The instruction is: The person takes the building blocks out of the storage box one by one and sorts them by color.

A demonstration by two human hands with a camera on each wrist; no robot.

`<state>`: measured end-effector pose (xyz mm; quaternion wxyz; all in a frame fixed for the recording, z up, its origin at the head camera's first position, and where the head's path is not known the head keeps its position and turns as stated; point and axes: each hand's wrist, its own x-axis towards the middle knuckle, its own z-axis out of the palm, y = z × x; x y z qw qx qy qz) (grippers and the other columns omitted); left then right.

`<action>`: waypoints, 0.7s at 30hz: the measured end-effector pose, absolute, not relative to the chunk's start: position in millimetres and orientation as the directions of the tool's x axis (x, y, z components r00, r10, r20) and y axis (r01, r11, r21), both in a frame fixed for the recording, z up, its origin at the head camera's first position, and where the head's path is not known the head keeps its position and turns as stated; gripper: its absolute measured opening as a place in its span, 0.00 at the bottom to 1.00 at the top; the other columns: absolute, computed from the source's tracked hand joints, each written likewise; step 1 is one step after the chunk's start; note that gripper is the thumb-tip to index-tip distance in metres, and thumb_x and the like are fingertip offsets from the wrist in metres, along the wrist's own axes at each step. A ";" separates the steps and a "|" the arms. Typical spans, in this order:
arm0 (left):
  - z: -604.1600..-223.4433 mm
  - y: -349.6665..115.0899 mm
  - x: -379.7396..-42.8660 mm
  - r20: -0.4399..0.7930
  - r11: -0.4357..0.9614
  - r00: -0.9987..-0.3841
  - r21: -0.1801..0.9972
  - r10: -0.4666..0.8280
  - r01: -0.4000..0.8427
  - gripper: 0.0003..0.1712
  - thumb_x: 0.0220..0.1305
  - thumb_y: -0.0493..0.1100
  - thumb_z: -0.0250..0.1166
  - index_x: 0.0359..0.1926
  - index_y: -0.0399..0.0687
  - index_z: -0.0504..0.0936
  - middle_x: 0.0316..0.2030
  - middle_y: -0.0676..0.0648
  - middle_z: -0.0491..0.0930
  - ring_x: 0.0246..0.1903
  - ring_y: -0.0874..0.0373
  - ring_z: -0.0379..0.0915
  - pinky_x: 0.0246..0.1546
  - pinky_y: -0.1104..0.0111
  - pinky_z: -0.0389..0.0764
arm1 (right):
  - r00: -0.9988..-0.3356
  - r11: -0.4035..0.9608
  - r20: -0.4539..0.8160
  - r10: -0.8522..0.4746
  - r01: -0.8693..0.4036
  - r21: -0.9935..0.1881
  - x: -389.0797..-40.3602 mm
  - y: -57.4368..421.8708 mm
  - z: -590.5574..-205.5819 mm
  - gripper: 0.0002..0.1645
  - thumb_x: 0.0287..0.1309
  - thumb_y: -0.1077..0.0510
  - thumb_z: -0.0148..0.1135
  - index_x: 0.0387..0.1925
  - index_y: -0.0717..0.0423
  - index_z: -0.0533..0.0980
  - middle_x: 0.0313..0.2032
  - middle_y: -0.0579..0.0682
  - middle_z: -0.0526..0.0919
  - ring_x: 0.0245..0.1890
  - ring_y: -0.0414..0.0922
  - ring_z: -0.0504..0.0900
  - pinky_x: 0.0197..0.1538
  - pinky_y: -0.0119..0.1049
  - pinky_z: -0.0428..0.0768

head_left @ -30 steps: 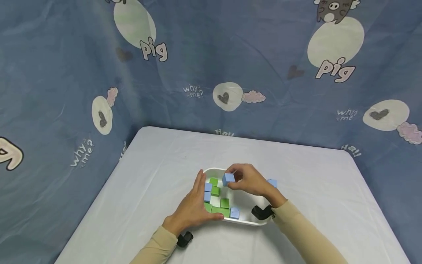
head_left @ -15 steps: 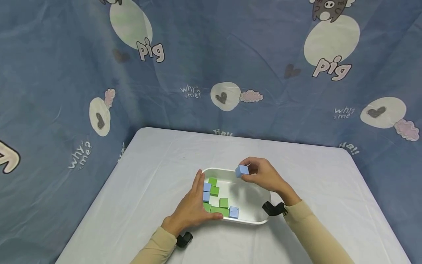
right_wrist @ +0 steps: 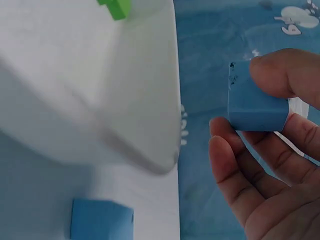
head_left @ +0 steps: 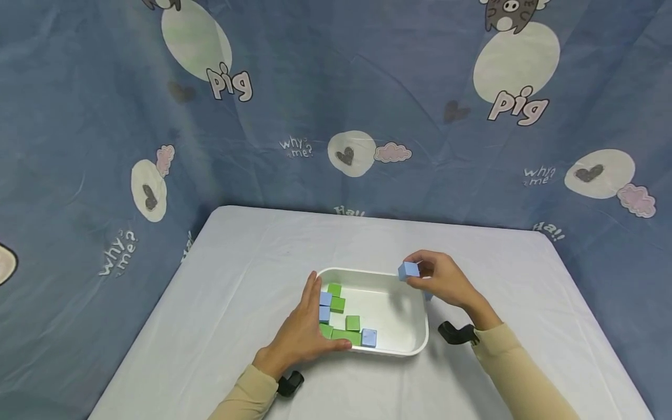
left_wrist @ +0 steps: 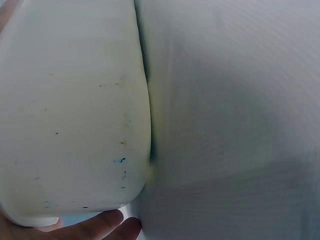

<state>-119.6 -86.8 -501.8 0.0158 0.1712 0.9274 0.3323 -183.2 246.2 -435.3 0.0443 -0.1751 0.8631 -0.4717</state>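
A blue cube [head_left: 408, 270] is pinched between the thumb and fingers of my right hand [head_left: 446, 280], over the back right corner of the white tray [head_left: 388, 352]. In the right wrist view the cube [right_wrist: 257, 105] has dark specks near one corner. My left hand [head_left: 296, 332] lies along the tray's left end with straight fingers, its thumb stretched along the front rim. The left wrist view shows the tray's speckled outer wall [left_wrist: 75, 125] and fingertips [left_wrist: 95, 225] beyond it. Inside the tray, green blocks [head_left: 353, 323] and blue cubes [head_left: 369, 338] sit toward the left and front.
Another blue block [right_wrist: 102, 220] lies on the table outside the tray's right end, partly hidden by my right hand in the head view. White cloth [head_left: 252, 262] covers the table. A blue printed curtain [head_left: 294, 181] hangs behind and to the left.
My right hand has carried the blue cube rightward, from over the tray's left-middle to its back right corner. My left hand keeps its place on the tray.
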 end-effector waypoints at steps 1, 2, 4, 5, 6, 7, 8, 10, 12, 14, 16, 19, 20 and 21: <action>-502.1 -87.1 -119.5 0.087 0.720 -0.940 0.621 0.329 0.309 0.86 0.35 0.76 0.79 0.81 0.39 0.39 0.81 0.42 0.34 0.64 0.44 0.68 0.60 0.51 0.75 | -0.937 0.498 0.087 -0.339 -0.257 -0.829 -182.5 248.5 -435.3 0.17 0.56 0.63 0.75 0.48 0.58 0.82 0.39 0.51 0.86 0.36 0.47 0.85 0.39 0.38 0.82; -502.4 -87.3 -119.4 0.087 0.721 -0.940 0.620 0.330 0.310 0.86 0.35 0.77 0.78 0.81 0.39 0.39 0.81 0.43 0.34 0.64 0.44 0.68 0.60 0.51 0.75 | -0.939 0.502 0.083 -0.333 -0.251 -0.827 -181.7 250.8 -435.0 0.18 0.56 0.63 0.75 0.49 0.58 0.82 0.39 0.51 0.86 0.36 0.47 0.85 0.39 0.38 0.83; -502.2 -87.7 -119.2 0.085 0.722 -0.939 0.616 0.334 0.313 0.87 0.35 0.78 0.77 0.81 0.39 0.39 0.81 0.43 0.33 0.64 0.44 0.68 0.60 0.51 0.75 | -0.945 0.515 0.078 -0.319 -0.242 -0.822 -180.5 255.6 -434.7 0.18 0.56 0.63 0.75 0.49 0.58 0.82 0.39 0.51 0.86 0.37 0.47 0.85 0.38 0.38 0.83; -502.1 -88.0 -119.2 0.085 0.722 -0.938 0.616 0.335 0.314 0.87 0.35 0.78 0.77 0.81 0.40 0.39 0.81 0.44 0.32 0.64 0.44 0.68 0.59 0.51 0.75 | -0.947 0.522 0.077 -0.311 -0.238 -0.819 -179.7 258.1 -434.5 0.18 0.56 0.62 0.75 0.49 0.58 0.82 0.39 0.51 0.86 0.36 0.47 0.85 0.37 0.38 0.82; -502.1 -88.3 -119.2 0.082 0.725 -0.938 0.613 0.336 0.314 0.87 0.35 0.79 0.76 0.81 0.40 0.38 0.81 0.45 0.32 0.64 0.44 0.68 0.59 0.51 0.75 | -0.950 0.529 0.078 -0.302 -0.235 -0.815 -179.3 260.9 -434.8 0.18 0.56 0.62 0.75 0.49 0.59 0.82 0.39 0.51 0.86 0.36 0.47 0.84 0.37 0.38 0.82; -502.3 -88.3 -119.2 0.084 0.726 -0.938 0.611 0.338 0.316 0.87 0.35 0.79 0.76 0.81 0.39 0.38 0.81 0.45 0.32 0.64 0.44 0.68 0.59 0.51 0.75 | -0.953 0.536 0.075 -0.293 -0.229 -0.813 -178.8 263.9 -435.5 0.19 0.56 0.63 0.75 0.49 0.59 0.82 0.39 0.51 0.86 0.36 0.47 0.84 0.36 0.38 0.82; -502.0 -88.4 -119.0 0.082 0.726 -0.938 0.611 0.338 0.315 0.87 0.36 0.79 0.76 0.81 0.40 0.38 0.81 0.45 0.31 0.64 0.44 0.68 0.58 0.51 0.75 | -0.956 0.543 0.072 -0.284 -0.222 -0.810 -178.6 266.8 -436.4 0.19 0.56 0.63 0.75 0.49 0.59 0.82 0.38 0.51 0.86 0.36 0.47 0.84 0.37 0.37 0.82; -501.4 -88.3 -118.8 0.083 0.726 -0.938 0.610 0.337 0.316 0.87 0.36 0.79 0.76 0.81 0.40 0.38 0.81 0.45 0.31 0.64 0.44 0.68 0.58 0.50 0.76 | -0.962 0.554 0.066 -0.266 -0.208 -0.806 -178.3 272.5 -439.1 0.19 0.56 0.62 0.75 0.49 0.59 0.82 0.38 0.51 0.86 0.36 0.47 0.84 0.37 0.37 0.82; -501.2 -88.2 -118.7 0.083 0.724 -0.938 0.614 0.336 0.314 0.87 0.36 0.79 0.77 0.81 0.40 0.38 0.81 0.46 0.31 0.64 0.44 0.68 0.58 0.50 0.76 | -0.966 0.560 0.060 -0.252 -0.196 -0.805 -177.6 277.8 -442.0 0.19 0.56 0.62 0.75 0.49 0.60 0.82 0.39 0.52 0.86 0.37 0.47 0.84 0.39 0.36 0.82; -501.1 -87.7 -118.7 0.082 0.719 -0.938 0.621 0.335 0.311 0.87 0.36 0.77 0.78 0.81 0.41 0.38 0.81 0.47 0.30 0.64 0.44 0.68 0.58 0.50 0.76 | -0.969 0.557 0.053 -0.241 -0.182 -0.811 -176.2 283.1 -444.5 0.20 0.56 0.61 0.76 0.50 0.60 0.82 0.39 0.52 0.86 0.38 0.47 0.84 0.39 0.36 0.81; -501.3 -87.4 -118.9 0.078 0.720 -0.938 0.621 0.337 0.310 0.87 0.36 0.77 0.78 0.81 0.41 0.37 0.81 0.48 0.29 0.64 0.44 0.68 0.58 0.50 0.75 | -0.971 0.548 0.052 -0.234 -0.176 -0.818 -175.1 288.4 -447.2 0.21 0.56 0.61 0.76 0.51 0.61 0.82 0.40 0.53 0.86 0.39 0.48 0.84 0.40 0.36 0.81; -501.6 -87.4 -119.2 0.073 0.721 -0.938 0.621 0.338 0.308 0.87 0.36 0.76 0.78 0.81 0.41 0.37 0.81 0.49 0.29 0.64 0.45 0.68 0.59 0.51 0.75 | -0.973 0.539 0.051 -0.226 -0.169 -0.825 -174.0 296.0 -451.3 0.22 0.56 0.61 0.76 0.51 0.62 0.82 0.41 0.54 0.86 0.39 0.49 0.84 0.40 0.35 0.81; -501.5 -87.3 -119.3 0.073 0.721 -0.938 0.621 0.338 0.308 0.87 0.36 0.76 0.79 0.81 0.41 0.37 0.81 0.48 0.29 0.64 0.44 0.68 0.59 0.51 0.75 | -0.974 0.544 0.053 -0.221 -0.169 -0.822 -174.1 298.6 -452.9 0.22 0.55 0.61 0.77 0.51 0.62 0.82 0.41 0.53 0.86 0.39 0.49 0.83 0.40 0.35 0.81; -501.6 -87.4 -119.3 0.075 0.720 -0.938 0.621 0.338 0.309 0.87 0.36 0.76 0.79 0.81 0.40 0.37 0.81 0.47 0.30 0.65 0.44 0.67 0.59 0.51 0.75 | -0.975 0.554 0.056 -0.217 -0.170 -0.815 -174.2 301.2 -454.6 0.22 0.55 0.61 0.77 0.52 0.62 0.82 0.41 0.53 0.85 0.39 0.49 0.83 0.41 0.35 0.81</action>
